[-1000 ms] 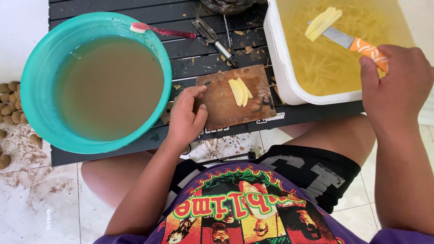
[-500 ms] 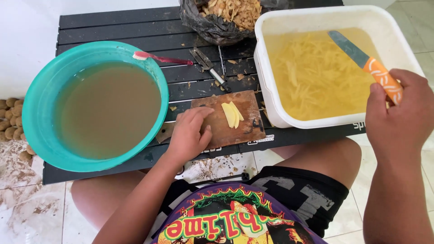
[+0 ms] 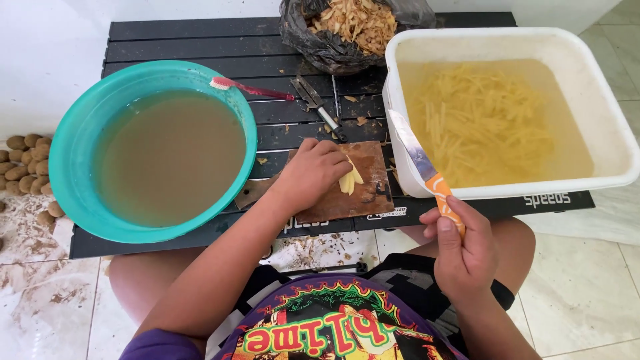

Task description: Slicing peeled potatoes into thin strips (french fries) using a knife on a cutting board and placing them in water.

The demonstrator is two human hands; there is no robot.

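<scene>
My left hand [image 3: 312, 175] rests on a small wooden cutting board [image 3: 365, 199], its fingers on a few pale yellow potato slices [image 3: 349, 181]. My right hand [image 3: 463, 250] grips the orange handle of a knife [image 3: 421, 164], held near my lap with the blade pointing up and left, across the front wall of a white tub [image 3: 513, 192]. The tub holds cloudy water and several yellow potato strips [image 3: 480, 120].
A teal basin [image 3: 80, 133] of murky brown water sits at the left of the black slatted table [image 3: 200, 40], with a red toothbrush [image 3: 250, 88] on its rim. A peeler [image 3: 320, 107] lies mid-table. A black bag of peelings [image 3: 353, 27] stands behind. Potatoes [image 3: 23, 167] lie on the floor.
My right hand has drawn the knife back from above the tub toward my lap. My left hand has moved up onto the board and covered the slices.
</scene>
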